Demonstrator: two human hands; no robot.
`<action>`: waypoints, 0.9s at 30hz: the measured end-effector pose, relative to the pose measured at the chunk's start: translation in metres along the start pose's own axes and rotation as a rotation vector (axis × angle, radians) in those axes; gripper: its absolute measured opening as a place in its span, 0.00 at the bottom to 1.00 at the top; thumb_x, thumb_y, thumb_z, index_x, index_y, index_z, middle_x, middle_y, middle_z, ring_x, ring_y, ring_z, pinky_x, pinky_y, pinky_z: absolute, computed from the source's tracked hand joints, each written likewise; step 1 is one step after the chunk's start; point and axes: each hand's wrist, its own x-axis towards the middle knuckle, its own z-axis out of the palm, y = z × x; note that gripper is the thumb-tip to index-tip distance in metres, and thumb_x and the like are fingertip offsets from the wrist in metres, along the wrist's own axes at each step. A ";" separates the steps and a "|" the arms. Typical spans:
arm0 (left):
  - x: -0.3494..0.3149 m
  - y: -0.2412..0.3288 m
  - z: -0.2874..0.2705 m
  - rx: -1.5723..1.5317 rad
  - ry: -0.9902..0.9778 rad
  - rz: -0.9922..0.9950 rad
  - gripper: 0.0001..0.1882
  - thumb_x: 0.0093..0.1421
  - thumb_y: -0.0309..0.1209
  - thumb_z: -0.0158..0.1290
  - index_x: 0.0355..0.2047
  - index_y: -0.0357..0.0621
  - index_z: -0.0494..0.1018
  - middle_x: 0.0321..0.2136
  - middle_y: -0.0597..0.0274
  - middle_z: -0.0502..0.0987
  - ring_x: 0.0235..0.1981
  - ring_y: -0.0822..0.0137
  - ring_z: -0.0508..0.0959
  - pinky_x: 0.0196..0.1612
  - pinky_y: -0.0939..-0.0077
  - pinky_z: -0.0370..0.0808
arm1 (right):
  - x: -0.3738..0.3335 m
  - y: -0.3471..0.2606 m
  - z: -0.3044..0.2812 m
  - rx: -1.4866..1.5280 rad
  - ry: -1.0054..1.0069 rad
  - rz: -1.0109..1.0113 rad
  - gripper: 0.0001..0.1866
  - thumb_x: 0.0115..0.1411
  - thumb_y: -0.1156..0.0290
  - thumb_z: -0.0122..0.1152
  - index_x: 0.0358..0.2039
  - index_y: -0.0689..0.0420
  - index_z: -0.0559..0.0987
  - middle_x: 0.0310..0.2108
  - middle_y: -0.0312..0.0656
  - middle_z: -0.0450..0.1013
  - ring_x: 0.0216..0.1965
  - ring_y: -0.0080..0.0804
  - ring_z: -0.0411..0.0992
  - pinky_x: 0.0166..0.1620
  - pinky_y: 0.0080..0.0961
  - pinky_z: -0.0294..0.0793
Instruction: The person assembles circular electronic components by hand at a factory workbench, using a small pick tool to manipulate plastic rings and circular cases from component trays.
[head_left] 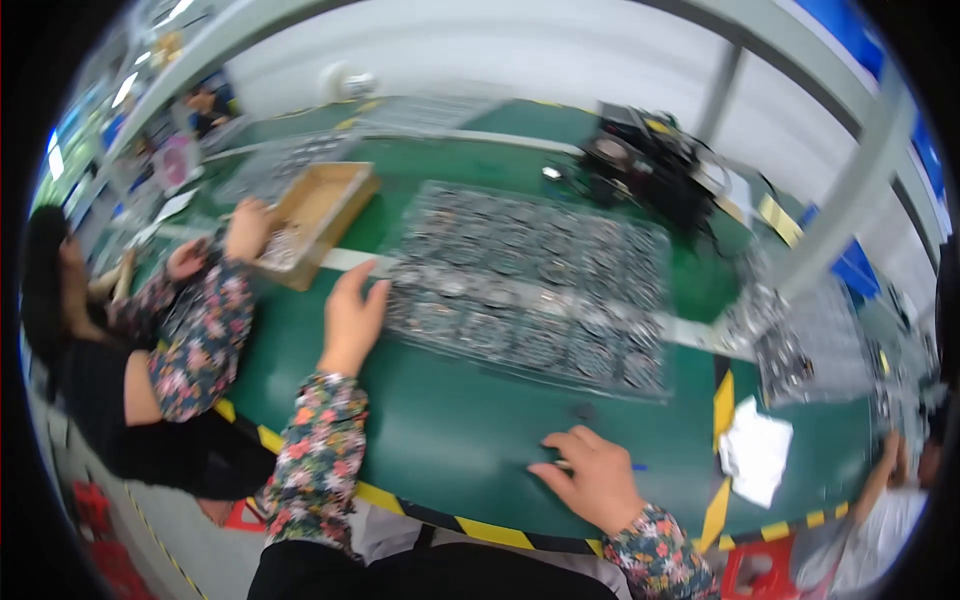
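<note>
A clear plastic tray [532, 285] with rows of round, dark metallic parts lies on the green table. My left hand [352, 318] is at the tray's left edge, thumb and fingers apart, apparently touching the rim. Closer to the table's front edge, my right hand [592, 478] rests low with bent fingers around a thin pen-like stick [640, 467]. Its blue end sticks out on the right and a pale bit shows by the thumb; the rest is hidden. A small dark piece [583, 411] lies just beyond that hand. The picture is blurred.
On the left, a co-worker's hand [250, 230] reaches to a cardboard box [335, 205] with small pale pieces. Black equipment with cables [650, 165] stands at the back right. White paper [756, 452] and more clear trays [815, 345] lie right, beside a grey post [845, 215].
</note>
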 end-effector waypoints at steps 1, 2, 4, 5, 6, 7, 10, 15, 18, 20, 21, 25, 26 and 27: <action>0.001 0.004 0.008 0.031 0.024 0.022 0.19 0.59 0.29 0.57 0.51 0.38 0.73 0.47 0.48 0.78 0.46 0.55 0.79 0.51 0.66 0.74 | -0.002 0.003 -0.003 -0.036 0.026 0.004 0.16 0.51 0.63 0.72 0.37 0.57 0.79 0.28 0.42 0.73 0.26 0.39 0.76 0.29 0.30 0.75; 0.002 0.004 0.018 -0.020 0.048 0.057 0.19 0.59 0.28 0.56 0.51 0.38 0.74 0.46 0.47 0.78 0.46 0.55 0.79 0.50 0.65 0.74 | -0.004 0.005 -0.006 -0.037 0.090 0.030 0.13 0.51 0.68 0.71 0.35 0.59 0.79 0.27 0.43 0.74 0.24 0.40 0.75 0.28 0.30 0.74; 0.001 0.001 0.021 -0.049 0.042 0.018 0.18 0.58 0.27 0.56 0.50 0.38 0.74 0.45 0.47 0.78 0.45 0.54 0.79 0.48 0.65 0.75 | -0.008 0.003 -0.015 -0.044 0.129 0.147 0.08 0.53 0.72 0.66 0.32 0.60 0.80 0.26 0.45 0.74 0.24 0.40 0.74 0.29 0.31 0.73; 0.000 0.001 0.017 -0.067 0.037 -0.024 0.18 0.59 0.27 0.55 0.50 0.39 0.74 0.43 0.47 0.79 0.43 0.55 0.80 0.47 0.66 0.76 | -0.011 0.007 -0.017 -0.062 0.161 0.176 0.07 0.54 0.72 0.64 0.32 0.61 0.79 0.25 0.46 0.74 0.24 0.41 0.74 0.29 0.31 0.73; -0.001 0.005 0.013 -0.088 -0.006 -0.107 0.18 0.59 0.26 0.54 0.50 0.39 0.74 0.42 0.47 0.80 0.42 0.56 0.80 0.46 0.67 0.76 | -0.015 0.012 -0.020 -0.087 0.198 0.217 0.06 0.55 0.73 0.62 0.31 0.62 0.79 0.24 0.47 0.74 0.24 0.41 0.74 0.29 0.32 0.72; -0.001 0.008 0.010 -0.114 -0.052 -0.187 0.18 0.59 0.26 0.53 0.50 0.39 0.74 0.40 0.48 0.80 0.41 0.56 0.81 0.46 0.67 0.76 | -0.018 0.020 -0.023 -0.125 0.227 0.219 0.06 0.56 0.73 0.61 0.30 0.62 0.79 0.23 0.48 0.73 0.24 0.42 0.73 0.29 0.33 0.72; 0.000 -0.002 0.007 -0.139 -0.050 -0.198 0.19 0.58 0.25 0.52 0.51 0.38 0.74 0.41 0.48 0.81 0.39 0.59 0.81 0.45 0.67 0.77 | -0.027 0.046 -0.036 -0.238 0.297 0.311 0.08 0.57 0.70 0.62 0.28 0.62 0.77 0.22 0.49 0.72 0.22 0.47 0.72 0.28 0.38 0.69; 0.019 -0.005 0.008 -0.127 -0.123 -0.238 0.21 0.56 0.26 0.53 0.51 0.37 0.74 0.43 0.49 0.81 0.38 0.61 0.81 0.45 0.68 0.77 | -0.042 0.103 -0.056 -0.406 0.389 0.377 0.13 0.65 0.67 0.54 0.27 0.63 0.74 0.22 0.54 0.71 0.25 0.55 0.69 0.29 0.43 0.66; 0.031 -0.010 0.009 -0.147 -0.169 -0.292 0.24 0.53 0.30 0.56 0.51 0.35 0.74 0.43 0.51 0.81 0.36 0.64 0.80 0.44 0.70 0.77 | -0.038 0.116 -0.063 -0.478 0.423 0.387 0.13 0.64 0.67 0.56 0.26 0.62 0.74 0.23 0.53 0.71 0.26 0.55 0.70 0.30 0.43 0.67; 0.031 -0.009 0.011 -0.152 -0.194 -0.289 0.24 0.52 0.30 0.57 0.51 0.35 0.74 0.43 0.51 0.81 0.35 0.65 0.79 0.44 0.71 0.77 | -0.039 0.125 -0.070 -0.514 0.374 0.424 0.11 0.62 0.69 0.58 0.27 0.63 0.73 0.27 0.52 0.72 0.30 0.53 0.70 0.32 0.43 0.67; 0.032 -0.010 0.012 -0.150 -0.213 -0.287 0.25 0.51 0.30 0.57 0.51 0.35 0.74 0.42 0.52 0.81 0.35 0.65 0.79 0.43 0.71 0.77 | -0.036 0.126 -0.072 -0.575 0.404 0.331 0.10 0.61 0.70 0.58 0.29 0.63 0.74 0.29 0.52 0.73 0.32 0.52 0.71 0.33 0.42 0.68; 0.030 -0.018 0.010 -0.222 -0.288 -0.295 0.28 0.48 0.32 0.59 0.52 0.35 0.74 0.45 0.50 0.80 0.38 0.61 0.80 0.46 0.69 0.76 | -0.013 0.134 -0.074 -0.447 0.480 0.212 0.11 0.59 0.72 0.61 0.37 0.66 0.75 0.37 0.51 0.73 0.36 0.48 0.72 0.38 0.39 0.71; 0.028 -0.023 0.007 -0.246 -0.290 -0.308 0.29 0.48 0.32 0.59 0.52 0.35 0.74 0.44 0.51 0.80 0.37 0.62 0.80 0.45 0.70 0.76 | -0.002 0.131 -0.070 -0.437 0.478 0.219 0.11 0.59 0.72 0.61 0.37 0.66 0.75 0.37 0.51 0.73 0.36 0.48 0.72 0.38 0.39 0.71; 0.026 -0.025 0.007 -0.274 -0.295 -0.320 0.30 0.47 0.32 0.59 0.52 0.35 0.73 0.43 0.52 0.80 0.36 0.64 0.79 0.45 0.71 0.76 | 0.010 0.129 -0.067 -0.367 0.484 0.283 0.14 0.58 0.72 0.62 0.42 0.66 0.76 0.38 0.50 0.74 0.36 0.45 0.72 0.39 0.37 0.71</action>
